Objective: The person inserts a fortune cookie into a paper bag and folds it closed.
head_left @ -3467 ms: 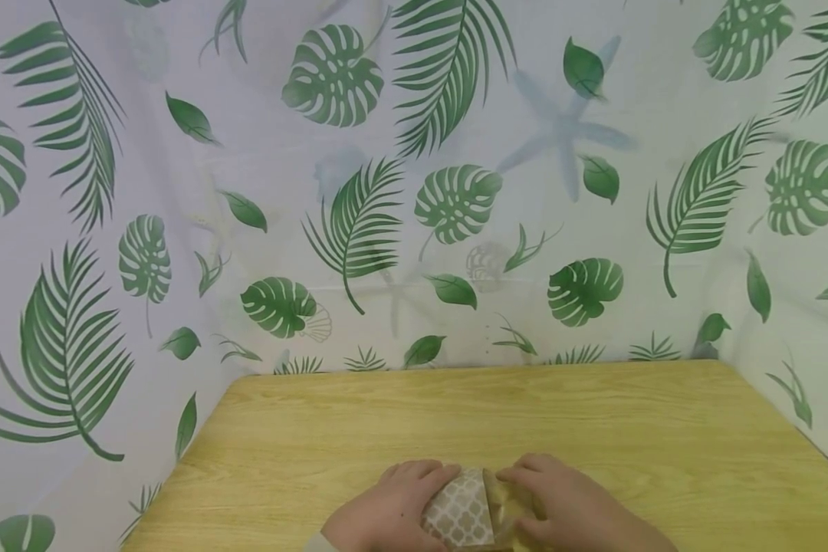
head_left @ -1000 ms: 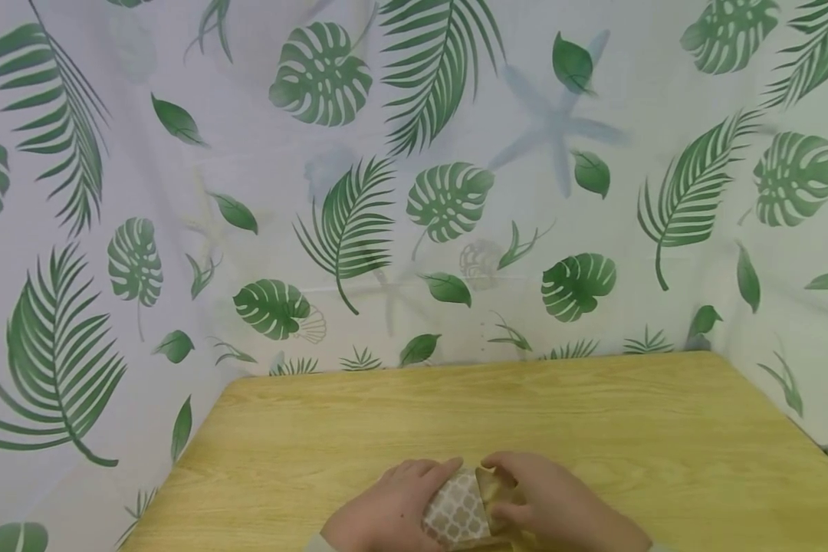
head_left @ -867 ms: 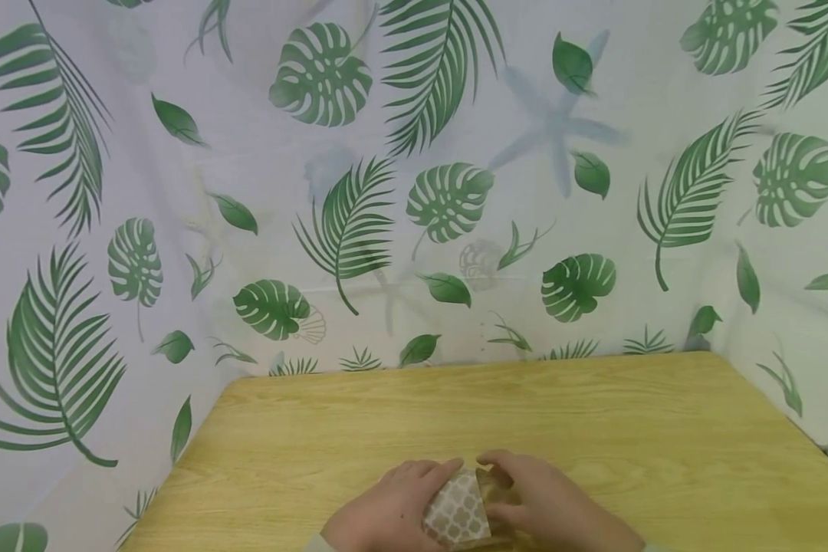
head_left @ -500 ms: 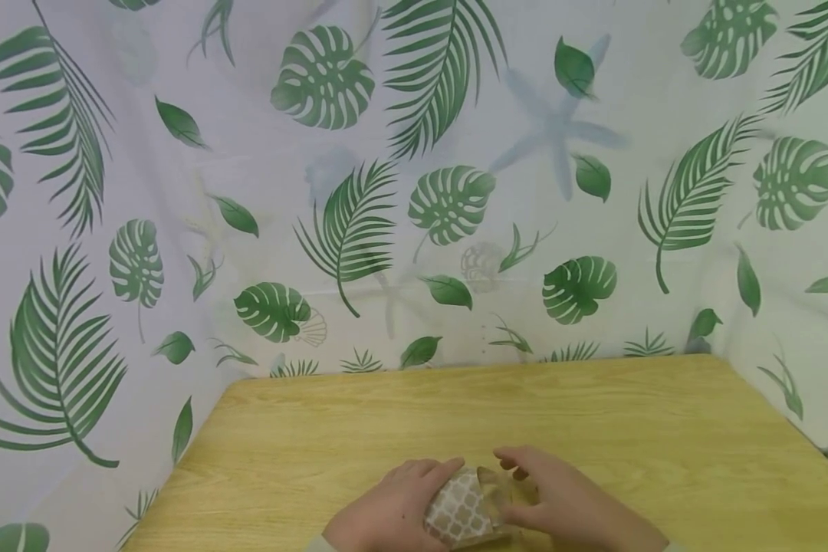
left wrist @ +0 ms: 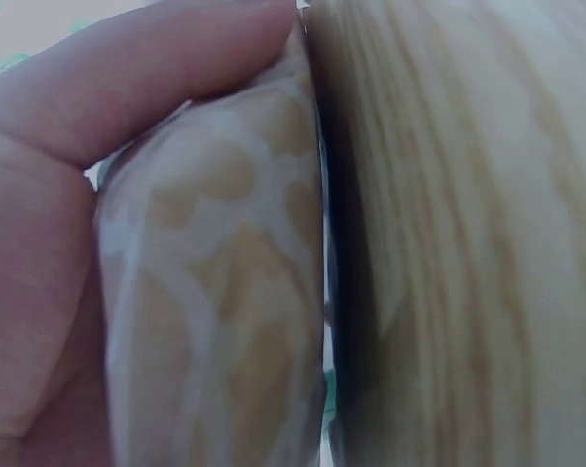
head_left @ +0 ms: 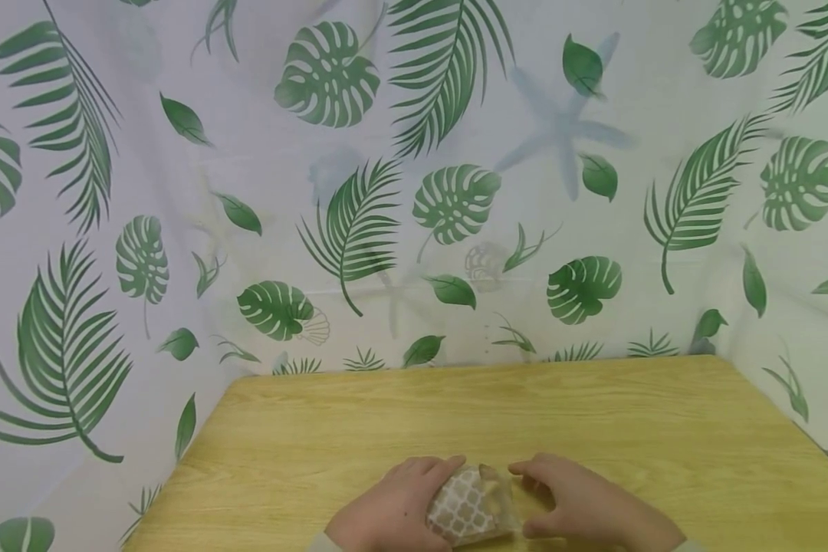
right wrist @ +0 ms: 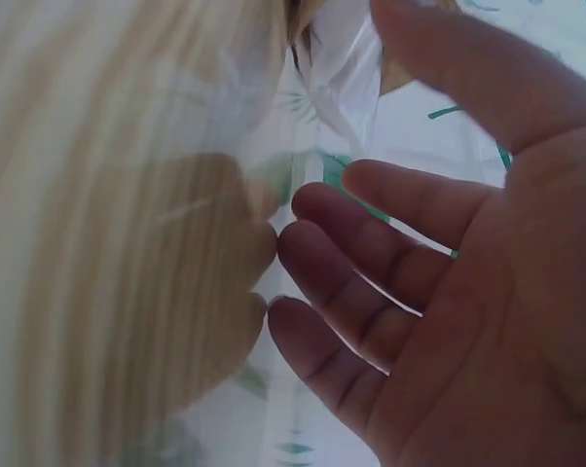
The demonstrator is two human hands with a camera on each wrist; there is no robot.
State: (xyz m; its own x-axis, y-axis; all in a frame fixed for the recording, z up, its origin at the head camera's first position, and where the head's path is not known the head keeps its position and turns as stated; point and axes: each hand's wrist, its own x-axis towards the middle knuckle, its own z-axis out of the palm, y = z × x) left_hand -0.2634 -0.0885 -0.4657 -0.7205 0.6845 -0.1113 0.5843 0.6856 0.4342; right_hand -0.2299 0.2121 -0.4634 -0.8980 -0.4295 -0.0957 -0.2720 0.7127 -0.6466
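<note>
A packet point(head_left: 461, 506) with a beige-and-white quatrefoil pattern lies at the near middle of the table. A clear plastic sleeve point(head_left: 507, 510) extends past its right end. My left hand point(head_left: 393, 507) grips the packet from the left, thumb along one edge; in the left wrist view the patterned face point(left wrist: 215, 272) sits under the plastic, close to the wood. Just right of the sleeve is my right hand point(head_left: 583, 502), holding nothing. Seen from the right wrist, its fingers point(right wrist: 371, 268) are loosely bent and spread from the thumb.
The wood-grain table point(head_left: 359, 422) reaches back to a white curtain point(head_left: 400, 322) printed with green leaves. This curtain also hangs along the left and right sides.
My right hand worked at the packet's right end, then let go and drew back to the right, leaving the clear sleeve spread out. The left hand keeps its hold, nearly still.
</note>
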